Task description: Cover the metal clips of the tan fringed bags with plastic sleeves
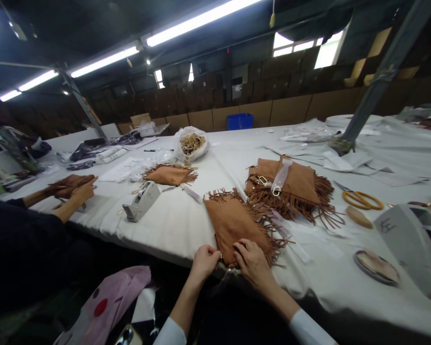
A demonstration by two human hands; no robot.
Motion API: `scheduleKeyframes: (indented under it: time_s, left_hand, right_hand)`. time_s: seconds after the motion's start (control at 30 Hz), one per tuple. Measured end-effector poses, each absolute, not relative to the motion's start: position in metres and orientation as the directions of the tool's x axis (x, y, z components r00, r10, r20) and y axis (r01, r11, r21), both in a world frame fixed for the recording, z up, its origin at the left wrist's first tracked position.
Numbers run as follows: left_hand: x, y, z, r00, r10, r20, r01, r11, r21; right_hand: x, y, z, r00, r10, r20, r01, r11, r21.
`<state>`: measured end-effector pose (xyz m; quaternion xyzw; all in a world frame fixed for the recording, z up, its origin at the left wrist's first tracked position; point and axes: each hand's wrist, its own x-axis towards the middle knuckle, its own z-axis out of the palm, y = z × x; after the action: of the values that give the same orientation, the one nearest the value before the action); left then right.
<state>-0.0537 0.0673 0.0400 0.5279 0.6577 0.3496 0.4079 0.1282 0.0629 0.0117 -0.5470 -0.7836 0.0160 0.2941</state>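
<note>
A brown fringed bag (235,223) lies flat at the front edge of the white-covered table. My left hand (204,262) is closed in a pinch at its lower left corner, on a small gold-coloured ring (221,256). Across the bag's lower part rests my right hand (253,263), fingers apart and pressing on the surface. Another small metal fitting (232,266) shows at the near edge between the hands. To the right behind it sit stacked fringed bags (290,179), with a clear strip and gold clasps on top.
A tape dispenser (141,201) stands left, a larger one (413,249) right. Yellow-handled scissors (362,200) and a tape roll (376,267) lie right. Farther back are another fringed bag (168,174) and a plastic bag of gold hardware (192,143). A co-worker's hands (81,194) hold brown material at left.
</note>
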Motion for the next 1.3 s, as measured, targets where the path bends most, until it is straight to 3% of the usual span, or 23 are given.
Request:
scheduleKeyframes:
  time_s: [0.23,0.33,0.43,0.53,0.77,0.9,1.0,1.17,1.3]
  left_hand:
    - [-0.038,0.062,0.031,-0.234,0.969,-0.072,0.351,0.153,0.924]
    - [-0.035,0.06,0.023,-0.245,0.964,-0.105,0.239,0.165,0.957]
    - [-0.04,0.054,0.016,-0.191,0.969,-0.157,0.011,0.162,0.987]
    - [-0.047,0.045,0.016,-0.176,0.977,-0.123,-0.105,0.106,0.989]
    - [-0.021,0.045,0.041,-0.085,0.985,0.149,0.184,-0.131,0.974]
    - [-0.009,0.058,0.036,-0.021,0.976,0.219,0.355,-0.197,0.914]
    - [-0.011,0.07,0.018,0.118,0.944,0.31,0.502,-0.326,0.801]
    - [-0.018,0.079,0.002,0.356,0.855,0.376,0.563,-0.518,0.644]
    - [-0.016,0.078,0.008,0.383,0.841,0.382,0.54,-0.54,0.646]
  right_hand:
    - [0.13,0.063,0.015,-0.23,0.862,0.451,0.837,0.412,-0.36]
    - [0.131,0.062,0.014,-0.229,0.856,0.463,0.829,0.421,-0.368]
    - [0.133,0.061,0.015,-0.232,0.859,0.457,0.812,0.43,-0.394]
    - [0.133,0.062,0.017,-0.233,0.862,0.451,0.794,0.436,-0.423]
    - [0.133,0.06,0.016,-0.179,0.879,0.442,0.761,0.409,-0.504]
    - [0.141,0.057,0.024,-0.025,0.912,0.41,0.596,0.343,-0.727]
    - [0.148,0.056,0.035,0.007,0.928,0.373,0.42,0.335,-0.843]
    - [0.142,0.053,0.045,-0.013,0.927,0.374,0.372,0.352,-0.859]
    - [0.145,0.049,0.043,0.061,0.933,0.355,0.434,0.295,-0.851]
